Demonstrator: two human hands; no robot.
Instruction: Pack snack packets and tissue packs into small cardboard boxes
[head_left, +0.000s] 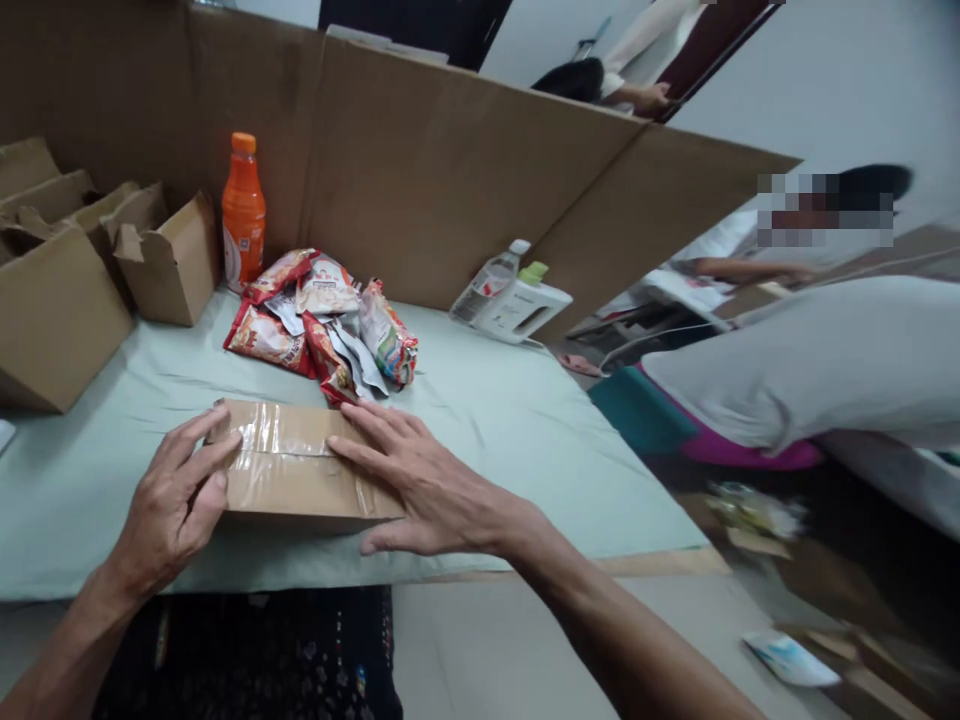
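Note:
A closed cardboard box [292,480] lies near the front edge of the cloth-covered table, with clear tape [262,428] across its top. At its left end, my left hand [180,490] is closed on it, fingertips on the top and thumb by the front edge. My right hand [427,485] grips the right end, its fingers stretched over the top and its thumb low at the front corner. Just behind the box is a pile of red and white snack packets [270,340]. A colourful packet [388,335] lies at the right of that pile.
Open cardboard boxes [60,310] stand at the left. An orange drink bottle [244,220], a clear bottle [491,280] and a white jug [521,308] stand by the cardboard wall [450,150]. Another person [787,350] works at the right. Cardboard and wrappers [757,515] litter the floor.

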